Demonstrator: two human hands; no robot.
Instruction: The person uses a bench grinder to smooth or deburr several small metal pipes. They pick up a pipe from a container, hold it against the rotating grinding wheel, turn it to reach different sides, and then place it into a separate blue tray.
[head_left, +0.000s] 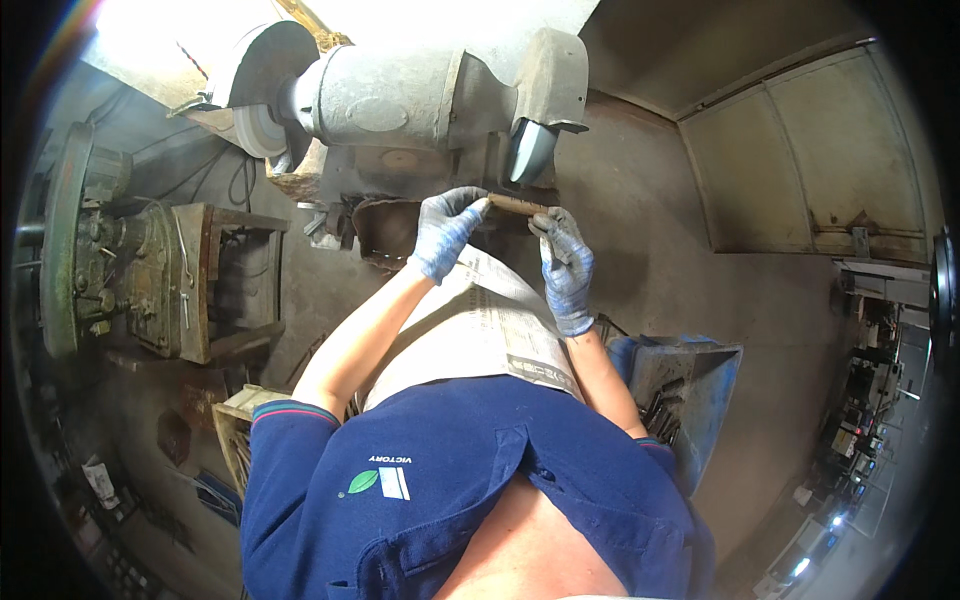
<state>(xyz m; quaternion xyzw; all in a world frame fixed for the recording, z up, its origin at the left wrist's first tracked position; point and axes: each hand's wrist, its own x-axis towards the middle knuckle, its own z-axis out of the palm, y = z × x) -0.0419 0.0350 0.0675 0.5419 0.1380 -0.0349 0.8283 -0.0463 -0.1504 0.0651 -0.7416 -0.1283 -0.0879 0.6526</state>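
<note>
Between my two gloved hands is a short brownish bar-shaped piece (517,205), lying nearly level. My left hand (446,228), in a blue and grey glove, pinches its left end. On its right end the fingers of my right hand (565,262), gloved the same way, are closed. What kind of part it is I cannot make out. Just beyond it stands a bench grinder (385,98) with a grey motor housing. Its right wheel (533,152) sits under a guard close to the bar, with a gap between them. The pale left wheel (258,130) is farther off.
A newspaper-like sheet (490,310) covers my lap. At my right stands a blue metal bin (700,375) with dark rod-like pieces. A box (238,425) is by my left elbow. Heavy green machinery (150,270) stands left, and metal panels (790,160) rise at the right.
</note>
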